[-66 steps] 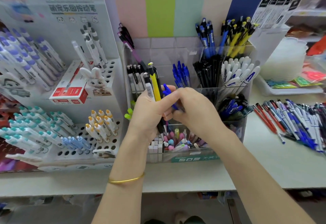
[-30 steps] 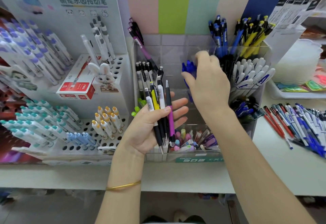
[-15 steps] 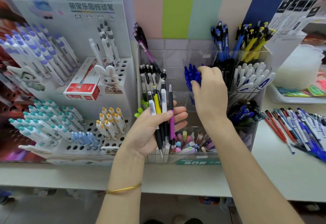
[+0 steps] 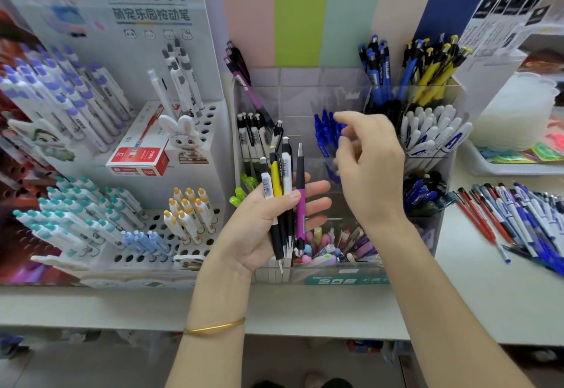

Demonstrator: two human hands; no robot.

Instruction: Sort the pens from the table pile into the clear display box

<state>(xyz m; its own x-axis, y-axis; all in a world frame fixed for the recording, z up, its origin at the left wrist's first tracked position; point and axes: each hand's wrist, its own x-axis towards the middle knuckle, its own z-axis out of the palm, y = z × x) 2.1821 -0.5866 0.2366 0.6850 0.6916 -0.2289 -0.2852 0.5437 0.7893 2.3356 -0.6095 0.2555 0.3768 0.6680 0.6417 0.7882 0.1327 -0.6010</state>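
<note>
Pens (image 4: 282, 192), white, yellow and purple, fan upright, gripped by the left hand (image 4: 259, 228) before the box (image 4: 341, 277); the right hand (image 4: 369, 167) hovers empty, fingers loosely curled, by its blue pens (image 4: 325, 134).

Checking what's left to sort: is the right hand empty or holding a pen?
Empty. The right hand hovers by the blue pens in the box, fingers loosely curled round nothing.

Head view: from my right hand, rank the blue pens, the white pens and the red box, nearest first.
1. Blue pens, at the fingertips of the right hand.
2. White pens, compartment to its right.
3. Red box, far left.
</note>
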